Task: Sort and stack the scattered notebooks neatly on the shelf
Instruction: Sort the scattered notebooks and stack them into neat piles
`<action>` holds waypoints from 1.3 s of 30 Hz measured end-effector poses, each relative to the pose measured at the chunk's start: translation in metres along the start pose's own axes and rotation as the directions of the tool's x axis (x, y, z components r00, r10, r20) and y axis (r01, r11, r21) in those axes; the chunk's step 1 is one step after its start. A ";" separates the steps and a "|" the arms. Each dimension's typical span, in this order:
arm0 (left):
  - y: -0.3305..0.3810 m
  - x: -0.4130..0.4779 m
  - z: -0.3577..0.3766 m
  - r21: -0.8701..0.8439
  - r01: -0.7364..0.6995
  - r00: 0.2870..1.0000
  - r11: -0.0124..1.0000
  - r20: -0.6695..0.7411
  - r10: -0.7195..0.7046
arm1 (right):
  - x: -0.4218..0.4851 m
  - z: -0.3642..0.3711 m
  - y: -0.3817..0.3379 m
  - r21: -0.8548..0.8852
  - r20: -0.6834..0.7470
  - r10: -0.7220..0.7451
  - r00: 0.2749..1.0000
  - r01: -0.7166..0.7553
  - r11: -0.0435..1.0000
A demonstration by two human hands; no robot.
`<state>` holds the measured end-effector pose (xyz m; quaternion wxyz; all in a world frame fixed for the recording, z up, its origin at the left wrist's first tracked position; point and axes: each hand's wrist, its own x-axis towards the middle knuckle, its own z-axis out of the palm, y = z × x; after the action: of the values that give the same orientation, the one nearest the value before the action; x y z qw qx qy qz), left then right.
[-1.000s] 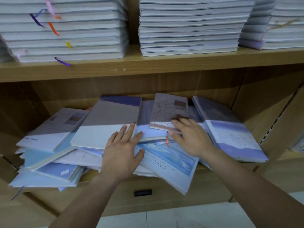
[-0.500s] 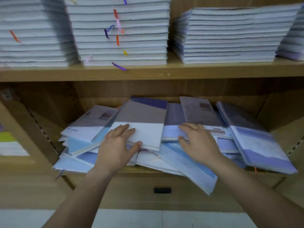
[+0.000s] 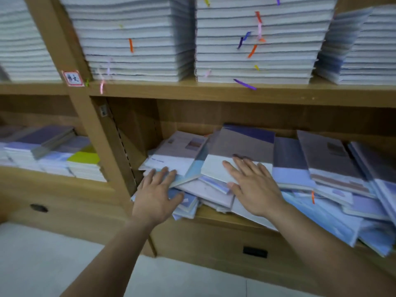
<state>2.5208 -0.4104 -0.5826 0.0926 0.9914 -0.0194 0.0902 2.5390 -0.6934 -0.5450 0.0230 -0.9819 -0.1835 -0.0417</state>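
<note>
A loose heap of notebooks with blue, purple and white covers sprawls over the lower shelf, some hanging over its front edge. My left hand lies flat with spread fingers on the left end of the heap, touching a pale blue notebook. My right hand presses flat on the white lower half of a grey, purple and white notebook on top of the heap. A brown-grey notebook lies further right.
Tall neat stacks of white-edged notebooks with coloured ribbon markers fill the upper shelf. A wooden upright divides off the left bay, which holds low stacks. Drawers with dark handle slots sit below, above a pale floor.
The view swung left and the heap now sits further right. My right hand moved from the brown-grey notebook onto the grey-and-white one. My left hand slid left to the heap's end.
</note>
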 end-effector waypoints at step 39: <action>0.018 0.017 -0.021 -0.613 0.287 0.938 0.736 0.022 -0.347 | -0.001 0.010 0.021 -0.004 -0.058 -0.005 0.998 0.004 1.000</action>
<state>2.5329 -0.4242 -0.5561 0.4205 0.8919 0.1260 0.1084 2.5466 -0.7126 -0.5561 0.0260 -0.9799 -0.1849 -0.0705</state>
